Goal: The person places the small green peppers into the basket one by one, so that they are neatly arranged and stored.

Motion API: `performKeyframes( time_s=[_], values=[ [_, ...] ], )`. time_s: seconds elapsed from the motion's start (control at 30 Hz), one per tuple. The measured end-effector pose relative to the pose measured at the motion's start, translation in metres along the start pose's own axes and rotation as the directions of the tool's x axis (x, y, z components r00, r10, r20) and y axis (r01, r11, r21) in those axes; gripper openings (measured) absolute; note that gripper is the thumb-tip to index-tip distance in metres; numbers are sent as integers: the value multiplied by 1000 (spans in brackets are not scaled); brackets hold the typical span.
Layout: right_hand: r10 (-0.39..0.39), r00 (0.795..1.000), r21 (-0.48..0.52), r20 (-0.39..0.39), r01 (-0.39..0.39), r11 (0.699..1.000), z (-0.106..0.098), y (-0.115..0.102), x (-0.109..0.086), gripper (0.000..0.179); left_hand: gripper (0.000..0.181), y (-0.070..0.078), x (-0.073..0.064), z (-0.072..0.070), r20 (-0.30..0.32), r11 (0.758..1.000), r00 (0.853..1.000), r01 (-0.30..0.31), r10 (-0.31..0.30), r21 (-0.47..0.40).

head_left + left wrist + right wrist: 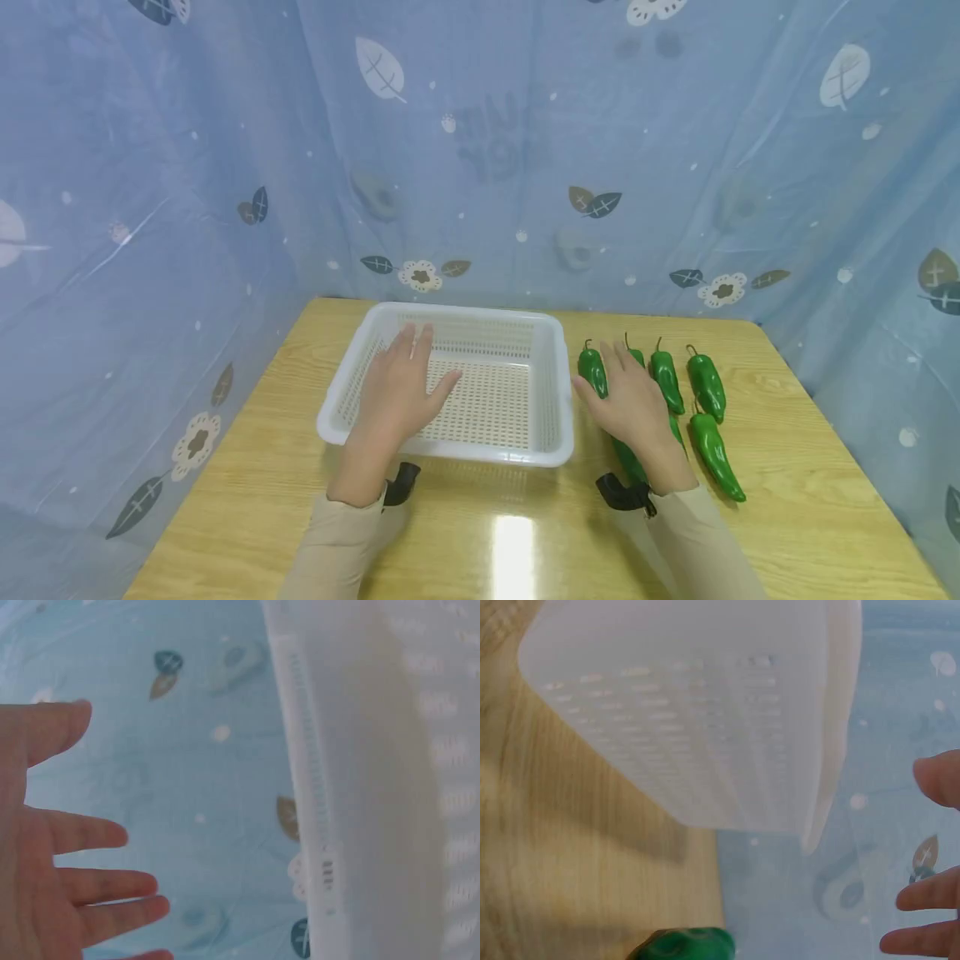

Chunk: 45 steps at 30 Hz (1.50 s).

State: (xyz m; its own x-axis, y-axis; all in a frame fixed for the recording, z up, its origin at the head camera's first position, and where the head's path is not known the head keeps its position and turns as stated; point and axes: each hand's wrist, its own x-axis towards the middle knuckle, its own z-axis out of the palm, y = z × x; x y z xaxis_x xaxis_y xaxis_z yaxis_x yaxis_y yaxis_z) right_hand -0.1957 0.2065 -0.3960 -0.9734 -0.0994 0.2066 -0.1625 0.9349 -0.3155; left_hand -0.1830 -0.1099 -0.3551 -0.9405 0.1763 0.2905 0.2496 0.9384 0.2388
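My left hand (397,387) is held over the left part of a white plastic basket (558,375), fingers spread and nothing in them. In the left wrist view the same hand (82,855) shows straight, parted fingers beside the basket's rim (296,787). To the right of the basket, my right hand (630,400) hovers palm down over several green peppers, hiding parts of some. A pepper (592,368) shows just past its thumb. Right of that hand lie another pepper (707,385) and a longer one (716,454). The right wrist view catches its spread fingers (930,891) with nothing between them.
The basket has slotted walls and a grid floor, and stands on a light wooden table (247,492). Blue patterned curtain (517,150) encloses the back and both sides. Black wrist straps (622,493) sit at the sleeve cuffs. A bright reflection falls on the table's front.
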Motion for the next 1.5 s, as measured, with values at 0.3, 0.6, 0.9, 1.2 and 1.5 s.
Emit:
performKeyframes(
  time_s=[0.3,0.6,0.9,1.2,1.5],
  values=[
    [7,995,88,-96,1,996,9,22,-13,74,61,-33,-15,-18,-119,979,993,-23,-2,-202],
    [48,977,144,-209,-18,989,-1,52,-30,66,62,-83,-29,-41,40,899,992,129,-123,-419],
    [103,951,200,-292,-45,979,-6,92,-60,60,62,-137,-51,-36,87,813,985,170,-147,-557],
    [259,935,248,-243,-199,948,-9,125,-87,61,56,-167,-49,-8,146,685,973,230,-180,-691],
    [347,920,315,-180,-280,907,-3,151,-105,64,61,-177,-34,19,270,568,941,339,-206,-750]
  ],
)
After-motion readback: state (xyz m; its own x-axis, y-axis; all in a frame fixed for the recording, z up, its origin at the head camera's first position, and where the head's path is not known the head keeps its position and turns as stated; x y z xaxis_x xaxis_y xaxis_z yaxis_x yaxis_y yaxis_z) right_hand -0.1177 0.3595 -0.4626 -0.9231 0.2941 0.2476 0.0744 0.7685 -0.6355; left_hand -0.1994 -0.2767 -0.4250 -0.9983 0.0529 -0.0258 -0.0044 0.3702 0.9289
